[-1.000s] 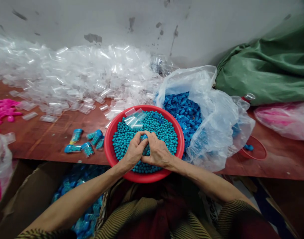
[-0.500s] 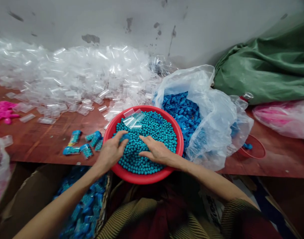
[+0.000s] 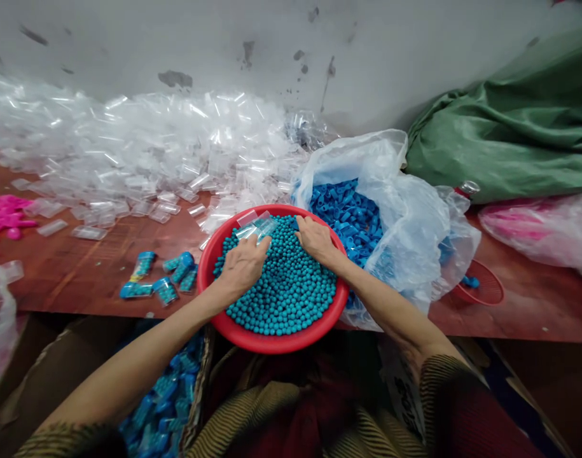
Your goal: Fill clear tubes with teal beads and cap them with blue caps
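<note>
In front of me a red bowl (image 3: pixel 277 343) holds many small teal beads (image 3: pixel 281 299). A few clear plastic tubes (image 3: pixel 253 224) lie on the beads at the bowl's far left. My left hand (image 3: pixel 245 266) is closed at their near ends, with thumb and fingers on a tube. My right hand (image 3: pixel 315 239) is over the far right of the beads, its fingers curled down and together; whatever they pinch is hidden. Several bead-filled tubes with blue caps (image 3: pixel 165 289) lie on the table left of the bowl.
A big heap of clear tubes (image 3: pixel 128 146) lines the wall. Right of the bowl, an open plastic bag (image 3: pixel 405 235) holds blue caps (image 3: pixel 350 213). Farther right are a red basket (image 3: pixel 486 286) and green cloth (image 3: pixel 505 133). A cardboard box (image 3: pixel 56 369) with filled tubes stands below the table edge.
My hands were together around a tube, then parted; my left hand swung left with a blue-capped tube, and is now back over the bowl without it. My right hand moved up and right.
</note>
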### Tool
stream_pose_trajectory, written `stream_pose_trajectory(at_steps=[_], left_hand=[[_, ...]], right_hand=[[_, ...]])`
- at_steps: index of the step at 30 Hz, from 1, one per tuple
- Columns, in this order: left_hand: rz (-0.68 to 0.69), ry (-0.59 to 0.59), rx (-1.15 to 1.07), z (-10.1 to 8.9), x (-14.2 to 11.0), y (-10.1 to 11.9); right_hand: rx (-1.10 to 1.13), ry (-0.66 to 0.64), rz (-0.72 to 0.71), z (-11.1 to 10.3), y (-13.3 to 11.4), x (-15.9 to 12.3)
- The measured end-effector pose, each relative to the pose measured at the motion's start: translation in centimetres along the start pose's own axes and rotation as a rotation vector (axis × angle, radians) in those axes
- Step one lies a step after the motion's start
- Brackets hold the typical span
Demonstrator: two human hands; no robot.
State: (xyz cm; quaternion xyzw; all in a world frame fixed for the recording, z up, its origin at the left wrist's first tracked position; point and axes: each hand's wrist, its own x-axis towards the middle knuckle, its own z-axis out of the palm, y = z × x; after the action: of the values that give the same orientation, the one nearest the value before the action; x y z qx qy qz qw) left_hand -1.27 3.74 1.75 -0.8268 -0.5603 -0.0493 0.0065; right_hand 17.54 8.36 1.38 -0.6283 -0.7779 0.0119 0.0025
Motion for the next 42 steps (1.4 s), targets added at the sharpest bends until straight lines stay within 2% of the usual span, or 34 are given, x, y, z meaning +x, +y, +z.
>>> stream_pose_trajectory(at_steps=[3, 6, 9, 12, 17, 21, 26, 29, 32, 34, 38, 40, 42], left_hand=[[0.061, -0.053, -0.049, 1.3, 2.0, 0.7], [0.066, -0.082, -0.083, 2.3, 2.4, 0.0], [0.045, -0.061, -0.086, 2.5, 1.9, -1.1], [0.039, -0.026, -0.025, 2.4, 1.8, -2.0], [0.121, -0.075, 0.081, 2.5, 3.0, -2.3], [0.177, -0.089, -0.072, 3.0, 3.5, -2.8], [0.156, -0.03, -0.385, 3.5, 3.0, -3.4], [0.173, -0.033, -0.528, 3.3, 2.4, -3.1], [0.23, -0.07, -0.527, 2.9, 1.2, -2.6], [0.154, -0.096, -0.425, 2.4, 0.3, -2.2], [-0.259, -0.154, -0.16, 1.2, -0.8, -1.0], [-0.323, -0.206, -0.114, 0.9, -0.6, -0.2], [-0.312, -0.251, -0.089, 0.8, -0.1, 0.7]], right_hand=[[-0.01, -0.066, -0.059, 0.6, -0.1, -0.2], [-0.006, -0.098, -0.109, 1.0, 0.2, -1.7], [-0.02, -0.111, -0.171, 1.1, 0.5, -3.1], [-0.014, -0.072, -0.237, 1.2, 0.1, -3.4], [0.017, -0.064, -0.283, 1.5, -1.0, -3.0], [0.049, -0.053, -0.341, 2.1, -0.7, -3.6], [0.072, -0.041, -0.392, 2.8, -0.1, -4.4], [0.089, -0.036, -0.357, 2.4, 0.1, -4.5], [0.138, -0.051, -0.286, 1.9, 0.4, -4.4], [0.161, -0.057, -0.257, 1.7, 0.6, -4.3], [0.18, -0.053, -0.229, 1.6, 0.5, -4.1], [0.182, -0.048, -0.223, 1.7, 0.4, -4.2], [0.167, -0.045, -0.223, 1.9, 0.2, -4.3]])
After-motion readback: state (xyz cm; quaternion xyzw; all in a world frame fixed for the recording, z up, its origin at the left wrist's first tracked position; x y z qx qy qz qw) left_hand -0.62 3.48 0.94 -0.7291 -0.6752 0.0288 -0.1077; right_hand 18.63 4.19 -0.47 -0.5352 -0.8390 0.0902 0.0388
